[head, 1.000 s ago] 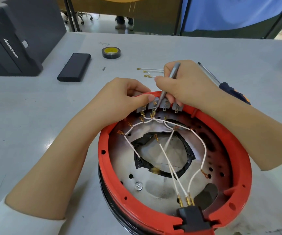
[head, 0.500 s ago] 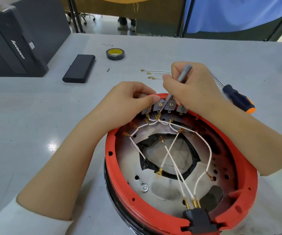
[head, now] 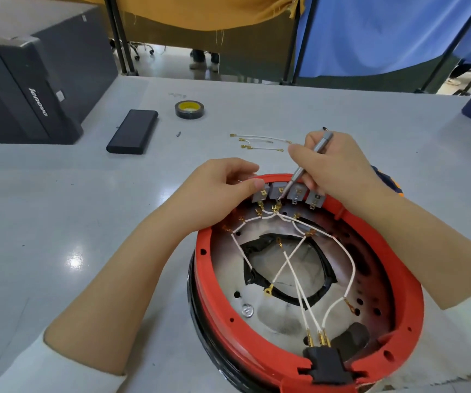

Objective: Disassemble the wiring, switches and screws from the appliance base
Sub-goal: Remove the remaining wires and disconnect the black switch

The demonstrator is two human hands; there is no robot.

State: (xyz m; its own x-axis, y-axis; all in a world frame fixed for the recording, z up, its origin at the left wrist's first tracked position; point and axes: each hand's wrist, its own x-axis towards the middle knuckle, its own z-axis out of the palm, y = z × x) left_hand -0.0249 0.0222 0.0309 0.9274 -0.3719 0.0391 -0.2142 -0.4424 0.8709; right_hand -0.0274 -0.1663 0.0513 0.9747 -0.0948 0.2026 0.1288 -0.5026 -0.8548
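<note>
Your right hand [head: 339,168] pinches a thin grey metal screwdriver [head: 311,163] like a pen, its tip down on the 2nd of 4 grey switches [head: 277,192] clipped along the far wall of the red appliance base [head: 257,350]. Your left hand [head: 223,188] curls over that rim just left of the tip, thumb pressing beside the 1st switch.

Below your grip, thin white wires [head: 296,282] with brass spade terminals fan across the dull metal plate to a black connector [head: 328,364] at the near edge. Judging by looks, the wires are limp and light, so pull by the stiff brass ends, not the insulation. The small tabs probably bend easily. The base looks rigid and heavy enough to stay put. 3 freed wires [head: 260,141] lie just beyond your right hand.
</note>
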